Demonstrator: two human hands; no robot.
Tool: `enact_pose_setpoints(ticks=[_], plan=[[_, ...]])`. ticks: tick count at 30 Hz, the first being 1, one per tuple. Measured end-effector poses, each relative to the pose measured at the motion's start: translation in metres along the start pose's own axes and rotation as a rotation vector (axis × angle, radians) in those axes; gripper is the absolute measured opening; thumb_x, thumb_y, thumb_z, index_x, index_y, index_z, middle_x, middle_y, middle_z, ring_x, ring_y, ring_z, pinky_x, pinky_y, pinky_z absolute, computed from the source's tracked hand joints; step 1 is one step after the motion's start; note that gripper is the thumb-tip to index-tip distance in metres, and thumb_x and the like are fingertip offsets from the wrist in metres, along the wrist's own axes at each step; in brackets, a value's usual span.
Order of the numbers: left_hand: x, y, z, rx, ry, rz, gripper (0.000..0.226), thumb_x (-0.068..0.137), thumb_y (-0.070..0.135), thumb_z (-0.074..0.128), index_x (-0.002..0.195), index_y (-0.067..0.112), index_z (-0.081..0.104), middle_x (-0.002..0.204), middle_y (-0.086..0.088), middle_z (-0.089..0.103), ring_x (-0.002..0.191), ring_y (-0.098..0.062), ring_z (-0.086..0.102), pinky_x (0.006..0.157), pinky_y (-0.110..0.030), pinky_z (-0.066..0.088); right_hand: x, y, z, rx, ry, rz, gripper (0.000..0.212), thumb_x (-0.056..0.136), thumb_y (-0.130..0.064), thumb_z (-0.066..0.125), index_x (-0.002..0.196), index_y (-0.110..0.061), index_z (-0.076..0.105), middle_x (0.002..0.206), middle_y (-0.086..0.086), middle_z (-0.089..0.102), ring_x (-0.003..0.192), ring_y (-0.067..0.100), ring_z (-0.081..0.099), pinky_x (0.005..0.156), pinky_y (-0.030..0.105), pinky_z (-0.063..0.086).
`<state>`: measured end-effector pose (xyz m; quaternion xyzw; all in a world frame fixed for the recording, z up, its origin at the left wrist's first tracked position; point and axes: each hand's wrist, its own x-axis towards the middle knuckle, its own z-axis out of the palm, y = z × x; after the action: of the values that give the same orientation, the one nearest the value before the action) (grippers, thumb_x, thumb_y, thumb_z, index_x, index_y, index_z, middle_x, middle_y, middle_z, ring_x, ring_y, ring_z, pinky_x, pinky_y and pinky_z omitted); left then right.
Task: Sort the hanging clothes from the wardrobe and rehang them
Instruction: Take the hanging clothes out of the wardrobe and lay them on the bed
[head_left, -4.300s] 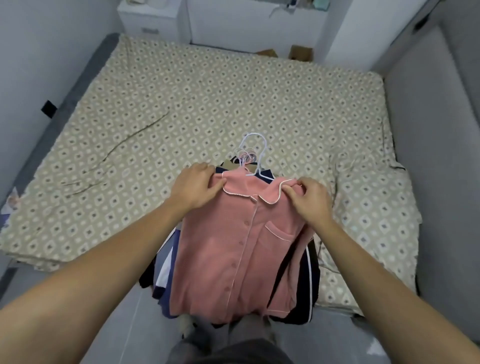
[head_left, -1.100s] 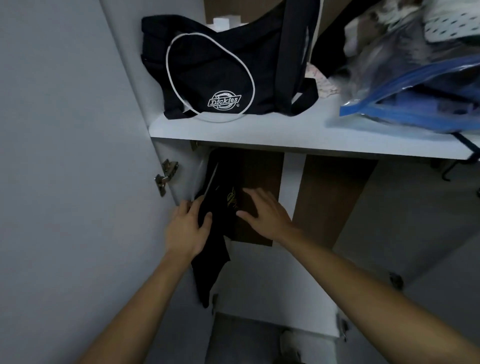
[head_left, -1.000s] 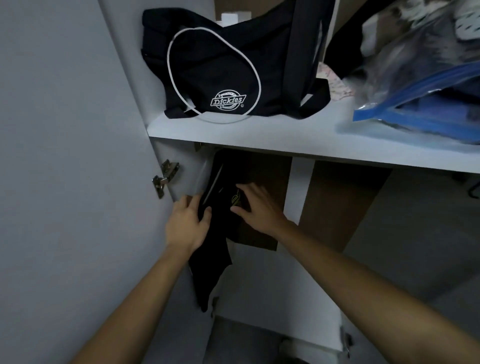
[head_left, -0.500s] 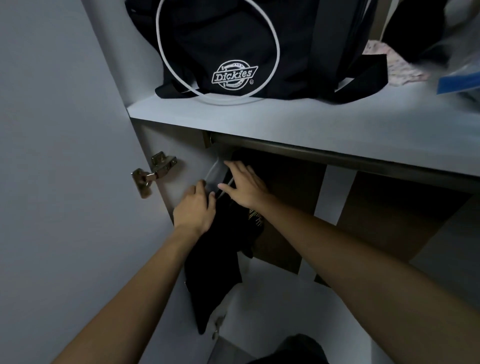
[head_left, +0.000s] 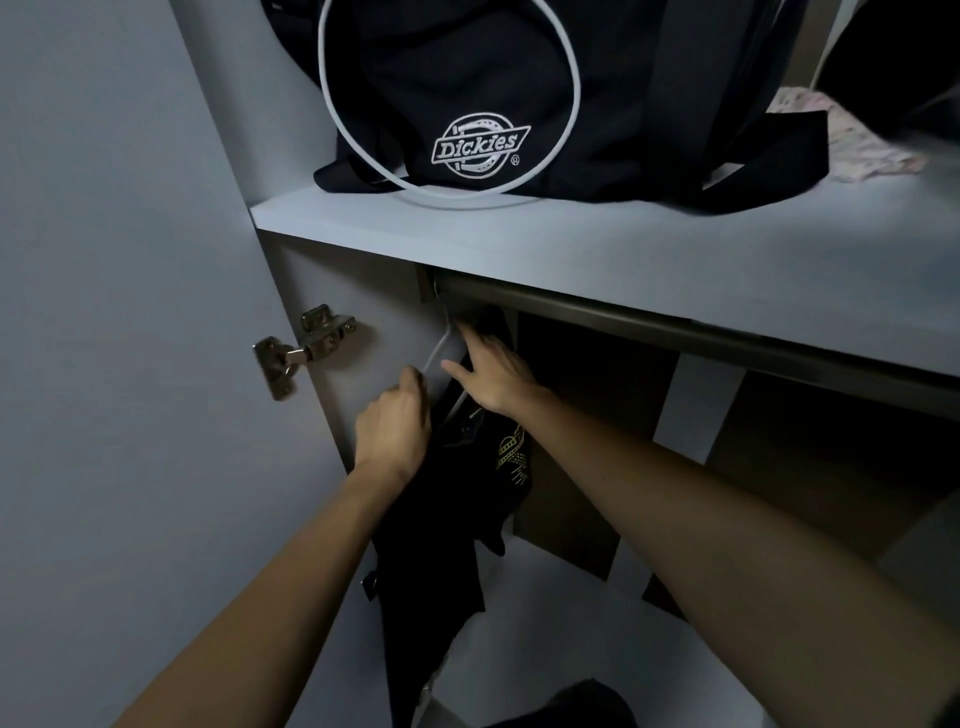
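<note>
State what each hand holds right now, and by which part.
The left hand grips the white hanger by its sloping shoulder arm, beside the black garment. The right hand holds nothing: its straight fingers rest against the garment's top, near the hanger's neck.

The black bag (head_left: 467, 93) is cut off by the top edge; the hanger (head_left: 441, 343) hook is lost in shadow under the shelf (head_left: 571, 249).

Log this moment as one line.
left hand: grips hanger | right hand: on black shirt | hanger on rail

Matt black cloth garment (head_left: 441, 509), shiny metal hinge (head_left: 306, 345), smooth shelf (head_left: 571, 249).
</note>
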<state>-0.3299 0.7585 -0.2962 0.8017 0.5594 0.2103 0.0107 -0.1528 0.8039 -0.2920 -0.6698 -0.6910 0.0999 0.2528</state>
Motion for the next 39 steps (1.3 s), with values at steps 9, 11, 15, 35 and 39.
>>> enact_pose_setpoints(ticks=[9,11,15,35,39], plan=[[-0.012,0.000,-0.014,0.028,0.026,-0.007,0.011,0.105,0.010,0.044,0.115,0.011,0.044,0.098,-0.023,0.070,0.087,-0.048,0.066,0.063,-0.042,0.035,-0.007,-0.007,0.003,0.130,0.058,-0.039,0.066,0.107,-0.051,0.047,0.164,-0.026,0.024,0.161,0.011,0.041,0.148,0.031,0.038,0.112,0.043,0.041],[-0.013,0.001,-0.018,0.026,0.042,0.007,0.010,0.106,0.011,0.044,0.116,0.010,0.044,0.096,-0.023,0.070,0.085,-0.048,0.065,0.063,-0.042,0.035,-0.009,-0.008,0.000,0.130,0.076,-0.043,0.068,0.107,-0.052,0.047,0.164,-0.027,0.022,0.161,0.011,0.041,0.148,0.032,0.038,0.112,0.045,0.042],[-0.017,0.000,-0.027,0.002,0.068,0.021,0.010,0.106,0.011,0.044,0.116,0.009,0.045,0.094,-0.023,0.069,0.083,-0.048,0.065,0.062,-0.042,0.035,-0.012,-0.012,-0.006,0.131,0.108,-0.057,0.068,0.106,-0.051,0.049,0.164,-0.027,0.023,0.161,0.011,0.041,0.148,0.032,0.039,0.113,0.045,0.042],[-0.177,-0.056,-0.107,-0.159,-0.038,0.097,0.022,0.111,0.030,0.038,0.111,0.011,0.048,0.071,-0.016,0.063,0.063,-0.047,0.060,0.055,-0.039,0.033,-0.126,-0.071,-0.004,-0.057,0.130,-0.310,0.042,0.098,-0.059,0.051,0.111,-0.021,0.062,0.122,-0.001,0.057,0.116,0.023,0.053,0.101,0.048,0.045],[-0.228,-0.075,-0.136,-0.162,-0.043,0.059,0.022,0.107,0.040,0.033,0.106,0.021,0.045,0.075,-0.008,0.065,0.069,-0.043,0.063,0.054,-0.041,0.041,-0.165,-0.101,0.007,-0.001,0.065,-0.369,0.040,0.099,-0.062,0.049,0.101,-0.022,0.055,0.102,-0.007,0.052,0.100,0.019,0.052,0.089,0.045,0.044]])
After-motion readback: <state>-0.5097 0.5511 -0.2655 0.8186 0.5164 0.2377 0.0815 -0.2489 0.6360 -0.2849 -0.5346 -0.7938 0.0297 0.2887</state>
